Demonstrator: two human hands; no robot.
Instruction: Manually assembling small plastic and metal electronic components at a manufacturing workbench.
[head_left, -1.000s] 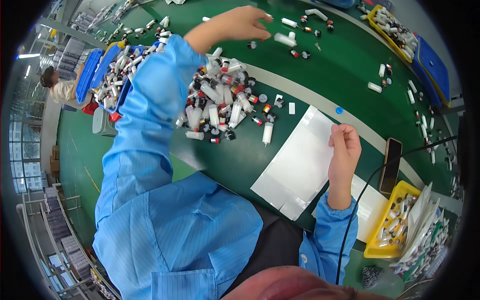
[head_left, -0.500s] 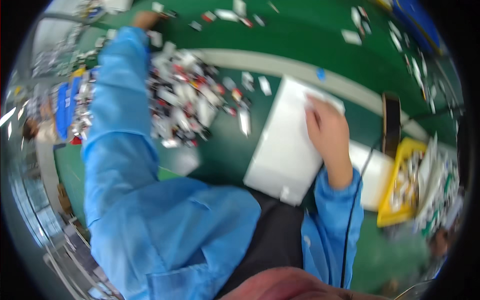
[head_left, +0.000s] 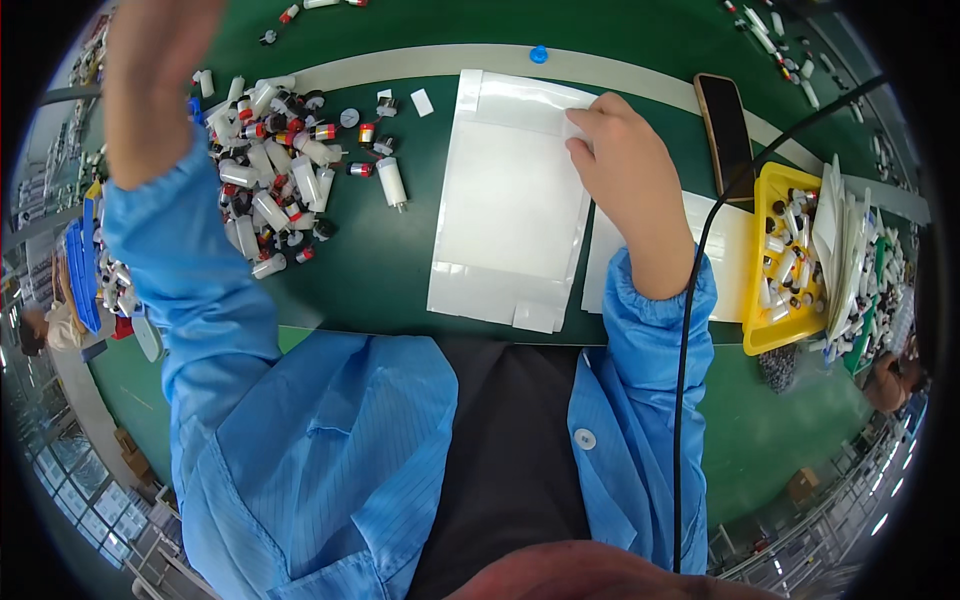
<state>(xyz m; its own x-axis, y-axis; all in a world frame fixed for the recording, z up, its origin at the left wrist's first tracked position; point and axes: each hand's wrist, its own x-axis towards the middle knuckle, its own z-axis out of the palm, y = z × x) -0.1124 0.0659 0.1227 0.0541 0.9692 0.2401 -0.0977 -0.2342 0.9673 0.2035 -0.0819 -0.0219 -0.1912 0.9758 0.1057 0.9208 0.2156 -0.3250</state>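
Right hand [head_left: 630,170] pinches clear bag [head_left: 510,200] — long axis pointing away; left hand [head_left: 155,80] raised, empty

Left hand [head_left: 150,85] pulled back from far reach across green table [head_left: 400,270]; now raised near camera, over left edge of pile of small white vials [head_left: 270,170], blurred, grasp unclear. Right hand [head_left: 630,180] shifted from right edge of white plastic bag [head_left: 510,200] to its top right corner, fingertips on it.
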